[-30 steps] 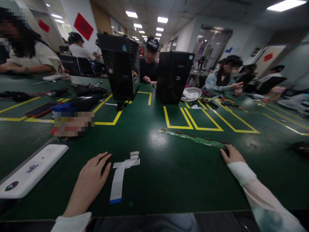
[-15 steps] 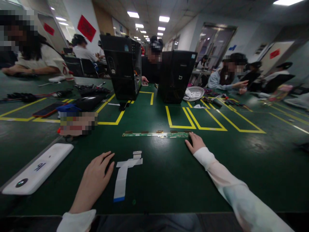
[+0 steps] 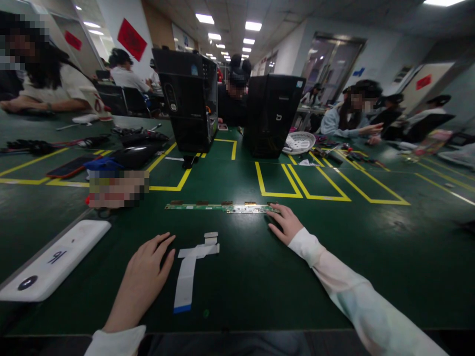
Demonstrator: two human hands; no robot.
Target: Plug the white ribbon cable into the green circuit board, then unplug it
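Note:
A long, narrow green circuit board point(image 3: 208, 207) lies flat on the table across the middle of the view. Its right end is under the fingertips of my right hand point(image 3: 287, 223); the fingers are spread and the thumb stays apart from the board. My left hand point(image 3: 146, 269) rests on the table with its fingers stretched out and nothing in them. Just right of it lies a white flat ribbon cable point(image 3: 185, 279), folded across at the top, with a blue end near me and a small connector at the far end.
A white handheld-shaped device point(image 3: 57, 259) lies at left. Two black computer towers point(image 3: 183, 99) stand at the back, near a white basket point(image 3: 299, 142). Cables point(image 3: 29, 147) and tools lie further off. Yellow tape point(image 3: 322, 199) marks the green table point(image 3: 237, 282). Several people sit around.
The circuit board has slid to the left along the table, and my right hand has moved left with it. My left hand and the ribbon cable have stayed put.

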